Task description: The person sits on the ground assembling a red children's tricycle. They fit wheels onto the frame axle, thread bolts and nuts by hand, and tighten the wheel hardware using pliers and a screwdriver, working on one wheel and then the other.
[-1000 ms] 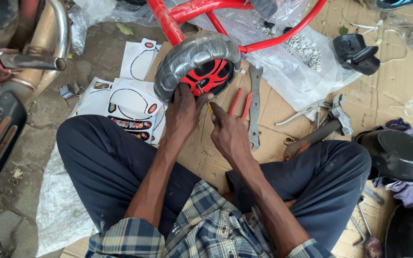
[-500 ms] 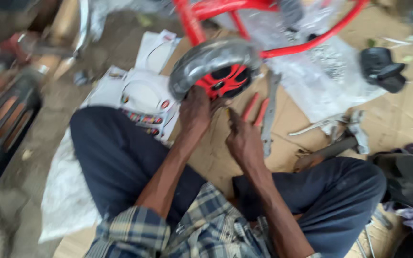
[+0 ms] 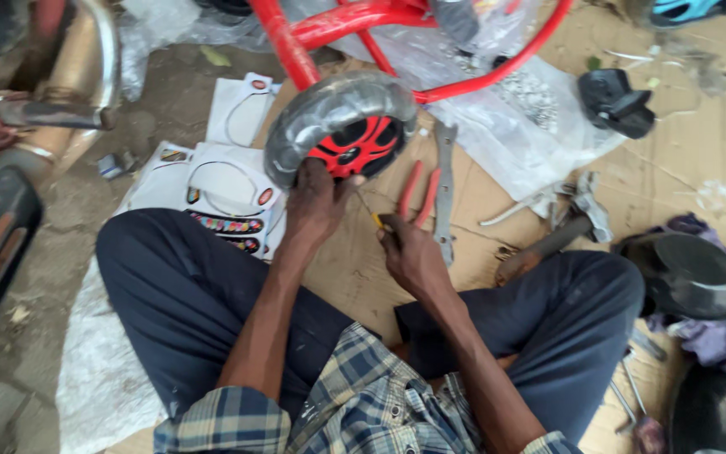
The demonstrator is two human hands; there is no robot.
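A small wheel [image 3: 339,118] with a grey tyre and a red and black hub stands on the cardboard floor, attached to a red tube frame [image 3: 355,18]. My left hand [image 3: 316,200] grips the lower rim of the wheel. My right hand [image 3: 407,252] is closed on a thin screwdriver [image 3: 369,210] with a yellow collar, its tip pointing toward the hub. Red-handled pliers [image 3: 418,189] and a flat grey spanner [image 3: 444,189] lie just beyond my right hand.
White sticker sheets [image 3: 227,181] lie left of the wheel. A hammer [image 3: 555,240] and a metal tool [image 3: 539,202] lie to the right, near a clear plastic bag [image 3: 506,109] and a black part [image 3: 615,102]. A motorbike exhaust [image 3: 69,76] stands at far left, a dark pot [image 3: 691,273] at right.
The view has shifted slightly. Both hands stay at the wheel, the right hand still holding the screwdriver toward the hub.
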